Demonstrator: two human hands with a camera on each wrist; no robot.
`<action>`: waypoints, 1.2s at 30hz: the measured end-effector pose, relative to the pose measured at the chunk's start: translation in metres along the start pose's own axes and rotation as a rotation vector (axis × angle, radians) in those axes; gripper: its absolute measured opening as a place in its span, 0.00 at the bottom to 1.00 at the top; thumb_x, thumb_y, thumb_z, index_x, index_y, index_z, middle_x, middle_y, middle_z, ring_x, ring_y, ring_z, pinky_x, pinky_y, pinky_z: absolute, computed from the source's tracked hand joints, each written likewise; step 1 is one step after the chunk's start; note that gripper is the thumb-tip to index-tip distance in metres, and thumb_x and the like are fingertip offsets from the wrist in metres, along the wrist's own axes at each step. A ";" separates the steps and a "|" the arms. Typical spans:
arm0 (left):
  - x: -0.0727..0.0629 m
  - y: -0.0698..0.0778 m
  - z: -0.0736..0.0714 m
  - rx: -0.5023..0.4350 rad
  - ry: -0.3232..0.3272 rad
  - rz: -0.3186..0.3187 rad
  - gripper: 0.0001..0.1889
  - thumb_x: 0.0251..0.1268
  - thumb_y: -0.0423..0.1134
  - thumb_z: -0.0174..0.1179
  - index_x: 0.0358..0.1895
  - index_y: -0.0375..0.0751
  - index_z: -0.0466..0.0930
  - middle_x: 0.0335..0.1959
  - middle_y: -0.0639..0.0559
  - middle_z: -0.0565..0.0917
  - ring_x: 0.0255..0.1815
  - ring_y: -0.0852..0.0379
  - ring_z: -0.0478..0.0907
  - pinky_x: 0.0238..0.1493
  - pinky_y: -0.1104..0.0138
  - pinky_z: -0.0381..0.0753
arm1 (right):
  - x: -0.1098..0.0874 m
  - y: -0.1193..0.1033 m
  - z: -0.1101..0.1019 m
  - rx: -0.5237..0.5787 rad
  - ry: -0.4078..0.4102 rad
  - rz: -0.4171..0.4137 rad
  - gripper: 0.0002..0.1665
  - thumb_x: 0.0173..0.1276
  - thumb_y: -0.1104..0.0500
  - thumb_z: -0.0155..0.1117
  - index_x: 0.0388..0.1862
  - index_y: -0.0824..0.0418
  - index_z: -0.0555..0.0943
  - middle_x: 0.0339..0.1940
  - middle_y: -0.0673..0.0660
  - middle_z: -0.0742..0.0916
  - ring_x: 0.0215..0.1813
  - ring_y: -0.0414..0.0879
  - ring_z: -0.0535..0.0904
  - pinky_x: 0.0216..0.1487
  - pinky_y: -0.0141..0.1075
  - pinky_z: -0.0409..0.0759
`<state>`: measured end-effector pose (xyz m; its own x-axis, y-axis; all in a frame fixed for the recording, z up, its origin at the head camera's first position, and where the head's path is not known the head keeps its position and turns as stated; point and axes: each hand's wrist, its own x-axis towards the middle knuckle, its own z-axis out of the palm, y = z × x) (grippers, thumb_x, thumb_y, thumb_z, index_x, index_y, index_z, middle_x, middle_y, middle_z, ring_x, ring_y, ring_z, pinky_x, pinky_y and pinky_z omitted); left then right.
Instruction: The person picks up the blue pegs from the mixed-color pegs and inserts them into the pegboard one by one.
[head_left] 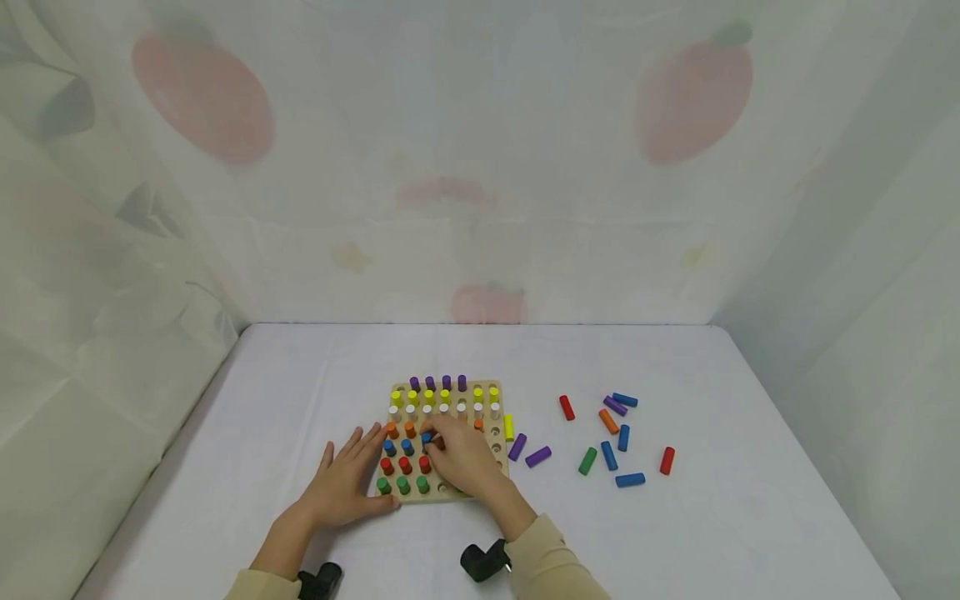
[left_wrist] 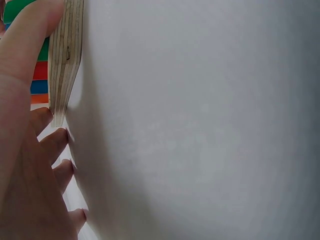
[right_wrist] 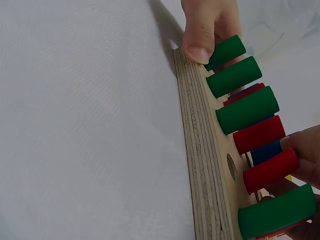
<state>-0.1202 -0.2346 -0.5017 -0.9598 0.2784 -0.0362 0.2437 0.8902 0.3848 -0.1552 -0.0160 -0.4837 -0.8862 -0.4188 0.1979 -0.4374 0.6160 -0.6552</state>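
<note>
Right-hand grip (head_left: 459, 454): pinched on one blue peg (head_left: 427, 437), at the wooden pegboard's (head_left: 495, 439) blue row, seating indeterminable; left hand (head_left: 339, 487): fingers spread, touching pegboard's left edge; loose pegs (head_left: 609, 456), mixed colours: worktop (head_left: 720, 533), right of pegboard

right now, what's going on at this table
A person's right hand pinches a blue peg at a wooden pegboard, while the left hand rests against its left edge. Coloured pegs stand in rows; some holes are empty. Loose pegs lie on the table to the right.
</note>
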 end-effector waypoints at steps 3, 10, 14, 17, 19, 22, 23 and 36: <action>0.000 0.000 0.000 0.001 0.002 0.000 0.56 0.36 0.73 0.61 0.71 0.47 0.56 0.72 0.48 0.57 0.72 0.39 0.50 0.62 0.32 0.41 | 0.001 -0.001 0.001 -0.023 -0.006 0.003 0.10 0.62 0.59 0.62 0.43 0.52 0.78 0.38 0.46 0.84 0.33 0.31 0.75 0.32 0.22 0.74; 0.000 0.002 -0.001 -0.007 -0.006 -0.010 0.56 0.37 0.72 0.62 0.71 0.48 0.54 0.72 0.49 0.56 0.72 0.40 0.49 0.63 0.33 0.40 | 0.001 -0.001 0.000 -0.029 0.002 0.014 0.09 0.62 0.59 0.62 0.42 0.51 0.79 0.34 0.44 0.83 0.30 0.31 0.74 0.30 0.22 0.73; 0.000 0.004 -0.002 -0.008 0.006 -0.004 0.55 0.37 0.70 0.63 0.71 0.48 0.55 0.72 0.48 0.57 0.72 0.38 0.50 0.62 0.33 0.41 | 0.001 -0.001 0.001 -0.034 0.008 0.016 0.09 0.62 0.59 0.62 0.43 0.52 0.79 0.35 0.45 0.84 0.31 0.31 0.74 0.30 0.22 0.73; 0.001 0.004 -0.003 -0.004 0.013 0.000 0.55 0.37 0.70 0.64 0.71 0.47 0.56 0.72 0.47 0.58 0.71 0.38 0.51 0.62 0.32 0.42 | 0.002 -0.001 0.001 -0.051 0.007 0.016 0.09 0.62 0.58 0.62 0.42 0.52 0.79 0.34 0.44 0.83 0.29 0.31 0.73 0.28 0.22 0.72; 0.001 0.003 -0.003 -0.001 0.005 -0.006 0.55 0.37 0.70 0.64 0.71 0.47 0.55 0.72 0.47 0.57 0.72 0.38 0.50 0.62 0.33 0.41 | 0.001 -0.002 0.001 -0.064 0.006 0.015 0.09 0.62 0.58 0.62 0.42 0.52 0.79 0.34 0.44 0.83 0.28 0.32 0.72 0.27 0.22 0.71; 0.001 0.003 -0.002 -0.001 -0.004 -0.010 0.55 0.37 0.71 0.63 0.71 0.48 0.55 0.72 0.48 0.56 0.72 0.39 0.50 0.62 0.33 0.41 | 0.001 -0.003 0.000 -0.082 0.001 0.013 0.10 0.63 0.57 0.62 0.43 0.54 0.80 0.34 0.45 0.82 0.28 0.33 0.71 0.28 0.22 0.71; 0.001 0.003 -0.002 -0.002 -0.006 -0.013 0.55 0.37 0.71 0.63 0.71 0.48 0.55 0.72 0.49 0.56 0.72 0.39 0.50 0.63 0.33 0.41 | 0.001 -0.003 0.000 -0.085 -0.001 0.016 0.10 0.63 0.57 0.62 0.43 0.54 0.80 0.34 0.45 0.83 0.29 0.33 0.71 0.29 0.22 0.71; 0.000 0.003 -0.002 -0.006 -0.007 -0.016 0.56 0.36 0.71 0.63 0.71 0.48 0.55 0.72 0.49 0.56 0.72 0.39 0.50 0.62 0.32 0.41 | -0.003 0.000 0.000 -0.057 -0.028 0.025 0.13 0.65 0.55 0.60 0.47 0.54 0.81 0.39 0.46 0.83 0.36 0.33 0.75 0.38 0.24 0.76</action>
<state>-0.1195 -0.2327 -0.4987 -0.9625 0.2667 -0.0485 0.2277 0.8924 0.3895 -0.1525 -0.0152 -0.4845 -0.8929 -0.4204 0.1611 -0.4235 0.6631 -0.6171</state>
